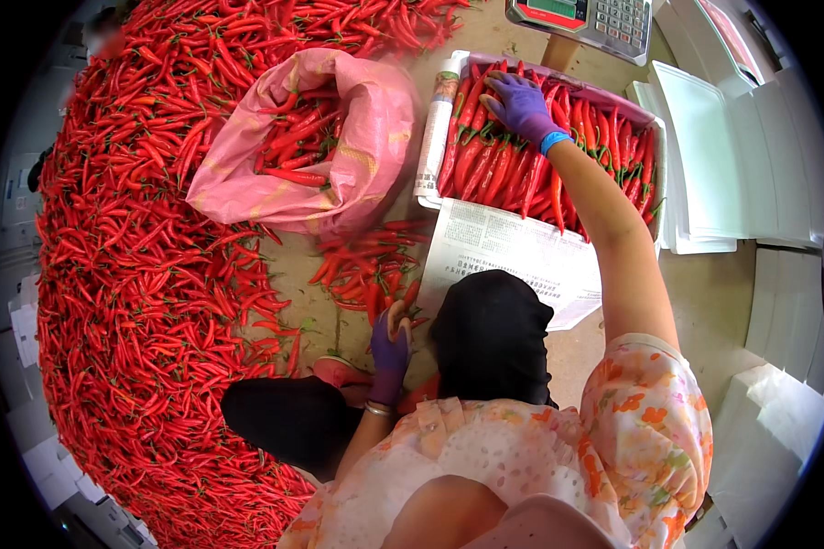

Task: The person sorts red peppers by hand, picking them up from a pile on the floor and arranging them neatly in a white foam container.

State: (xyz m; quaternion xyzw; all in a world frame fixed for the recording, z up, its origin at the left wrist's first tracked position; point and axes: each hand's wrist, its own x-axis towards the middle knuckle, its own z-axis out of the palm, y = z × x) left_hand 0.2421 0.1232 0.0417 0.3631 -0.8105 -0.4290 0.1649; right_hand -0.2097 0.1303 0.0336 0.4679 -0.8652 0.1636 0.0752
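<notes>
My right hand (522, 106), in a purple glove with a blue cuff, rests on red chili peppers (484, 168) laid in rows in a white foam box (661, 161). Its fingers and thumb are apart over the upper left of the rows. My left hand (390, 353), also gloved in purple, is low between my knees with its fingers curled. Right beyond its fingertips lies a small heap of loose chili peppers (364, 267); whether it grips one cannot be made out. Newspaper sheet (515, 254) hangs over the box's near edge, and another newspaper flap (436, 137) covers its left rim.
A pink woven sack (378, 117) with chili peppers inside stands left of the box. A huge pile of chili peppers (130, 274) spreads along the left. Behind the box is a digital scale (611, 27). White foam lids (707, 158) and foam boxes (786, 309) stand at right.
</notes>
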